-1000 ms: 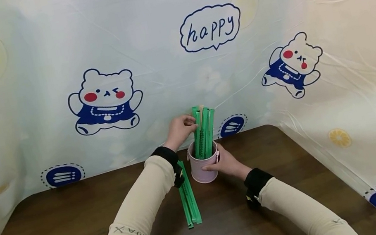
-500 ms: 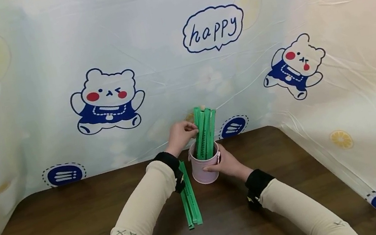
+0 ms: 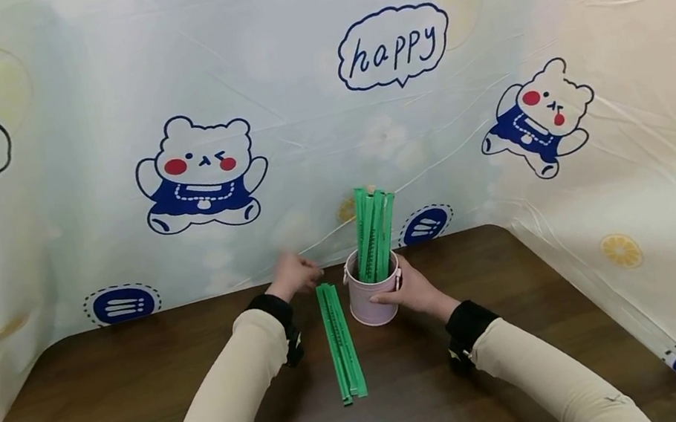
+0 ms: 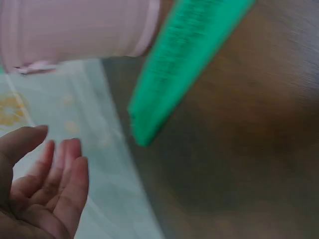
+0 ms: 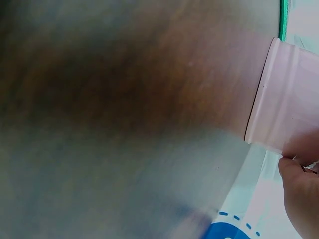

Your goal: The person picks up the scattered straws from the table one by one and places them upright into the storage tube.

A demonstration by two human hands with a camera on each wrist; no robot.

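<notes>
A small pink bucket [image 3: 373, 303] stands upright on the table, with several long green packets [image 3: 376, 234], which look like wrapped chopsticks, leaning in it. My right hand [image 3: 416, 291] grips the bucket's right side, thumb at the front; in the right wrist view the hand [image 5: 301, 194] shows only partly. My left hand [image 3: 295, 275] is just off the far end of more green packets [image 3: 342, 342] lying on the table left of the bucket. In the left wrist view, the left hand [image 4: 47, 189] holds nothing, its fingers loosely extended and apart from the green packet end [image 4: 164, 89].
The dark wooden table [image 3: 142, 411] ends at a printed cloth backdrop [image 3: 291, 98] behind and at the sides. The backdrop hangs close behind the bucket and the left hand.
My left hand has let go of the green packets in the bucket and moved left and down, toward those on the table. The right hand keeps its hold on the bucket.
</notes>
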